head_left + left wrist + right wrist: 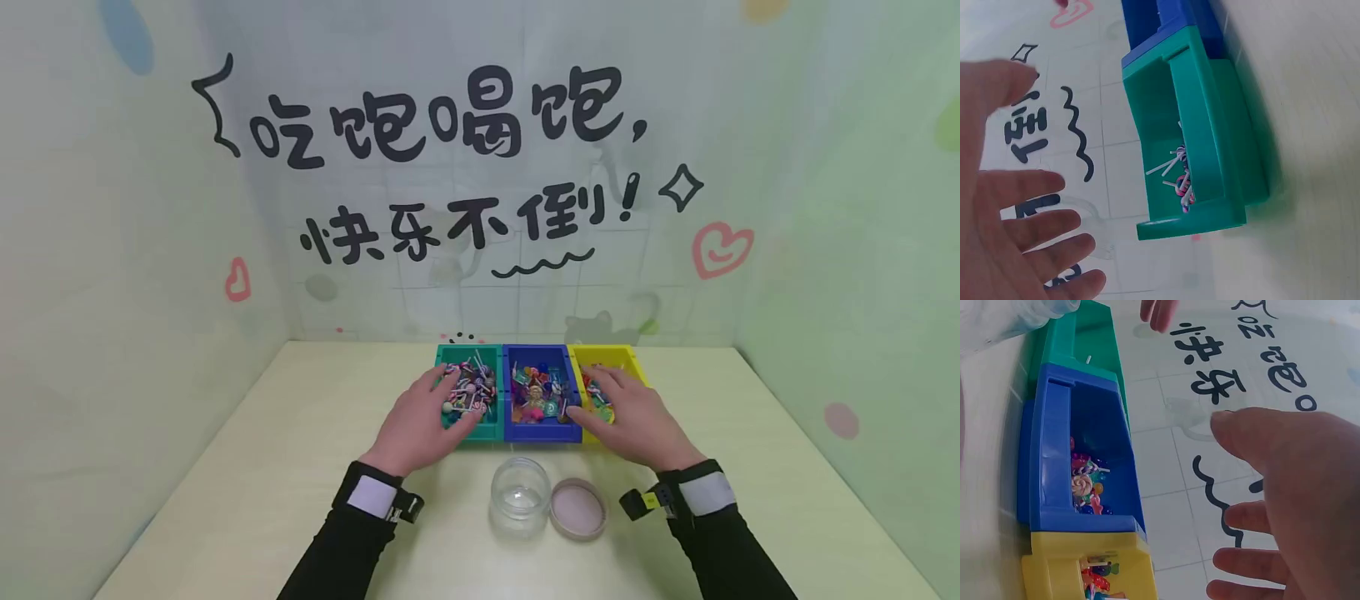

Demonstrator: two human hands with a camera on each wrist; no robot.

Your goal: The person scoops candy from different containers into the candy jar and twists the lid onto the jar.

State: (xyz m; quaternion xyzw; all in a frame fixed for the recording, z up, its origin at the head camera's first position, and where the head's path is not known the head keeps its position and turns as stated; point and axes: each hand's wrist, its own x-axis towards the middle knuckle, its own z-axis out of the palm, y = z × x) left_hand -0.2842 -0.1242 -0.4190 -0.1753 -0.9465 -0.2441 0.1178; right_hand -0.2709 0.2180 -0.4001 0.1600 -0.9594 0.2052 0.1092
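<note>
Lollipops [471, 385] are heaped in the green bin [490, 431], which stands touching a blue bin [543, 433] of mixed sweets, itself touching a yellow bin [633, 367]; the three are lined up at the far middle of the table [247, 467]. The left hand [426, 421] is spread flat over the green bin's near-left part, fingers straight and apart, nothing gripped; whether the fingertips touch the sticks cannot be told. The right hand [633, 417] is likewise laid open over the yellow bin, thumb reaching toward the blue bin's edge, nothing held. In the wrist views both palms are seen splayed, fingers loose.

Risk is judged as follows: the sticks lie crossed and tangled, so several could be dragged out together and scattered if one is pulled. The light bins could be pushed apart or tipped by a pressing palm. The open glass jar [520, 497] and its pink lid [577, 507] stand just before the wrists, between the forearms, and could be knocked by a sleeve drawn back.
</note>
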